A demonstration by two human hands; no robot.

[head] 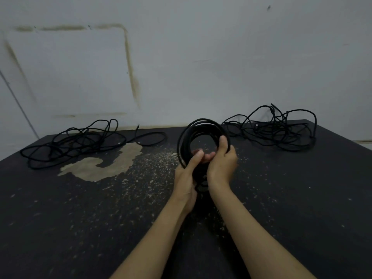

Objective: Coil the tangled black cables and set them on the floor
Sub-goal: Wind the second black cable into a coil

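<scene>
Two bare forearms are extended over the dark surface (281, 198). A coiled black cable (193, 130) is held upright between both hands. The left hand (188, 174) is wrapped round the coil's lower left side, fingers curled on it; the right hand (222, 160) is clamped on its right side, thumb up along the loops. A tangled cable (80, 139) lies far left, another tangle (275, 127) far right, both near the wall (201, 57).

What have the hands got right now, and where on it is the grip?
Both hands hold the coiled black cable upright: the right hand grips its right side, thumb over the loops, and the left hand grips its lower left part.
</scene>
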